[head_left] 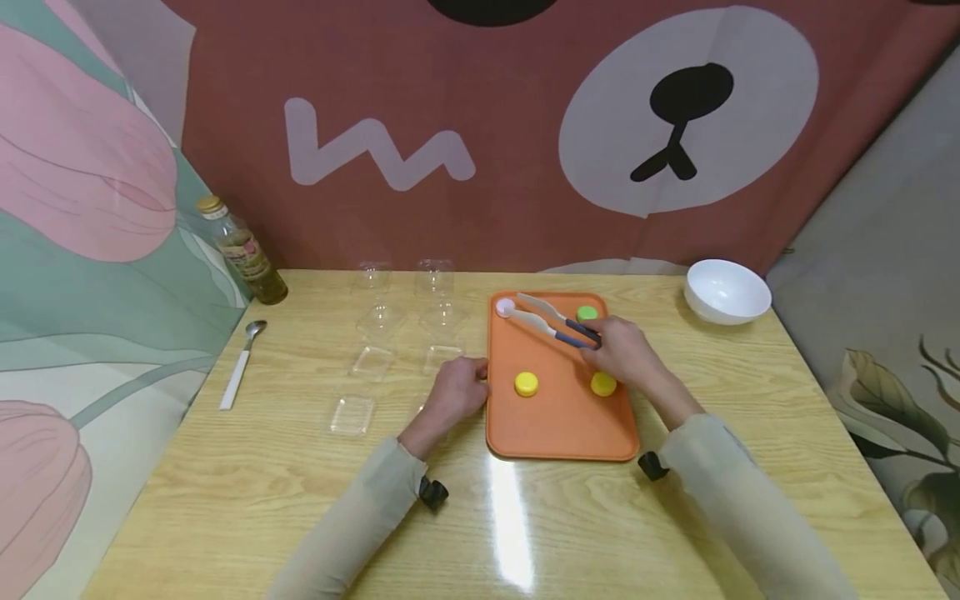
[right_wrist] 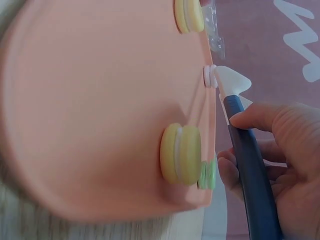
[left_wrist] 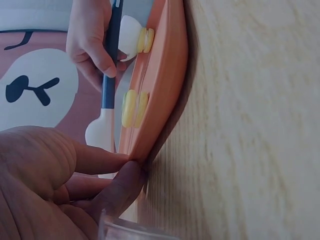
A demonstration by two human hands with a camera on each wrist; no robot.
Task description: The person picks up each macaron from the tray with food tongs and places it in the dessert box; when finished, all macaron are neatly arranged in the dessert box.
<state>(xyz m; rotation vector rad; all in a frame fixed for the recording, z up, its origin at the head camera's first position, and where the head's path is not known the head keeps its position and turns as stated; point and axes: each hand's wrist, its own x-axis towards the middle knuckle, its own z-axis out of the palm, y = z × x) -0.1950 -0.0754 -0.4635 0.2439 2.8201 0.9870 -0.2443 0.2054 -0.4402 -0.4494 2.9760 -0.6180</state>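
Orange tray [head_left: 547,429], 1: on the worktop [head_left: 397,533]; left hand [head_left: 456,390] pinching its rim at 9 o'clock. Tongs [head_left: 542,326], 1: gripped in the right hand [head_left: 624,352], over the tray's 12 o'clock. Macarons, 4: pink macaron [head_left: 503,307] at 11, green macaron [head_left: 587,313] at 1, yellow macarons, 2 [head_left: 527,384], at 9 and 3. Clear plastic containers [head_left: 352,415], apparently 8: beyond 9 o'clock. White bowl [head_left: 724,315], 1: tray's 2 o'clock.

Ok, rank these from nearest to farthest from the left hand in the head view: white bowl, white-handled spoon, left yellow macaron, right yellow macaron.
1. Left yellow macaron, just right of the left hand.
2. Right yellow macaron, on the right side of the orange tray.
3. White-handled spoon, well off to the left.
4. White bowl, at the back right.
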